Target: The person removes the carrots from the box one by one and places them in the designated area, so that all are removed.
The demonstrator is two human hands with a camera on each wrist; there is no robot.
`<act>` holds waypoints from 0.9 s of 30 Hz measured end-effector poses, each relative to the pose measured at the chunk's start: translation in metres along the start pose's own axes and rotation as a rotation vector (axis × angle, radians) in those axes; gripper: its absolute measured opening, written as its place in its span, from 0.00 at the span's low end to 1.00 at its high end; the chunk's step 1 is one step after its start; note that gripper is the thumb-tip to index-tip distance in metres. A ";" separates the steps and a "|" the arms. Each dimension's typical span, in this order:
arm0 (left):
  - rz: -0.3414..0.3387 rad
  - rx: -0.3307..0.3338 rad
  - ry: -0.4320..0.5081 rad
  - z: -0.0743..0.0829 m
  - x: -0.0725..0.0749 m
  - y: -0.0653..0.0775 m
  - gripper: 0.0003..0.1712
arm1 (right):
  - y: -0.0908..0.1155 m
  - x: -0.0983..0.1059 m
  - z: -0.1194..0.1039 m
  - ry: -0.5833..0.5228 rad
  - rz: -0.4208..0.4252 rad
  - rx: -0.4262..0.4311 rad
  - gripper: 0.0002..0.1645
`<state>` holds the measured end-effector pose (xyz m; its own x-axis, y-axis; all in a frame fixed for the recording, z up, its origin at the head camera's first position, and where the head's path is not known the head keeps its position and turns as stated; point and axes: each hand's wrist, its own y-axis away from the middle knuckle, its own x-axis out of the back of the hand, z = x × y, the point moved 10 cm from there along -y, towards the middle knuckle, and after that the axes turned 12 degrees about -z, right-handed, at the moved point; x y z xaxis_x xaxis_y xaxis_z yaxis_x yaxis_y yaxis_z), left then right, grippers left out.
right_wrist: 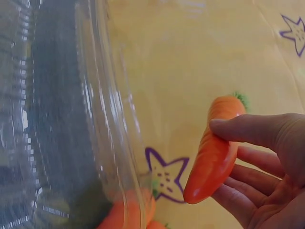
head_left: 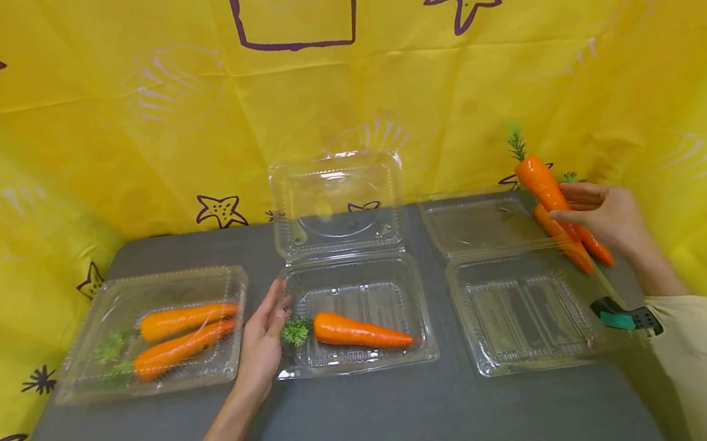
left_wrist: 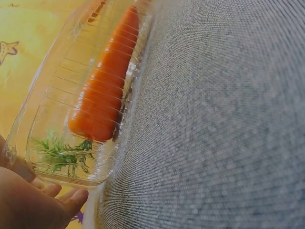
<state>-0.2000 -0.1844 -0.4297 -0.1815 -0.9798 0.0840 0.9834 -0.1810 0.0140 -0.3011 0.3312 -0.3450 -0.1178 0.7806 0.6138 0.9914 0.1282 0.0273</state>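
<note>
My right hand (head_left: 603,210) pinches a carrot (head_left: 539,183) between thumb and fingers, its green top pointing up; the right wrist view also shows this carrot (right_wrist: 214,150). Below that hand two more carrots lie by the right container's far right side, one of them a slim orange carrot (head_left: 561,237). My left hand (head_left: 261,344) touches the left side of the middle clear container (head_left: 424,300), its fingers extended along the wall. Inside that open container lies one carrot (head_left: 359,331), leafy end to the left, seen through the plastic in the left wrist view.
At left stands a closed clear container (head_left: 237,350) with two carrots (head_left: 188,319) inside. The right clear container (head_left: 473,352) has its lid folded back and no carrot in its base. A yellow patterned cloth (head_left: 444,94) hangs behind and beside the grey table (head_left: 376,421).
</note>
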 end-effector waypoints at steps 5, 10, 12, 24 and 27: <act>0.002 0.001 0.002 0.001 0.000 0.001 0.32 | 0.002 0.011 0.013 -0.043 0.027 -0.006 0.39; 0.002 0.000 0.000 0.001 0.000 0.000 0.32 | 0.004 0.019 0.023 -0.007 0.041 -0.022 0.39; 0.000 -0.001 -0.002 0.001 -0.001 0.000 0.32 | 0.006 0.021 0.024 0.013 0.052 -0.015 0.38; 0.006 -0.002 -0.022 -0.001 0.001 0.000 0.32 | 0.011 0.034 0.058 0.058 0.083 -0.124 0.41; 0.003 -0.004 -0.015 -0.001 0.001 0.000 0.32 | 0.014 0.036 0.070 0.052 0.078 -0.164 0.43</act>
<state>-0.2001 -0.1852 -0.4303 -0.1782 -0.9790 0.0987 0.9840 -0.1781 0.0095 -0.2959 0.4042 -0.3775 -0.0413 0.7511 0.6589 0.9940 -0.0361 0.1035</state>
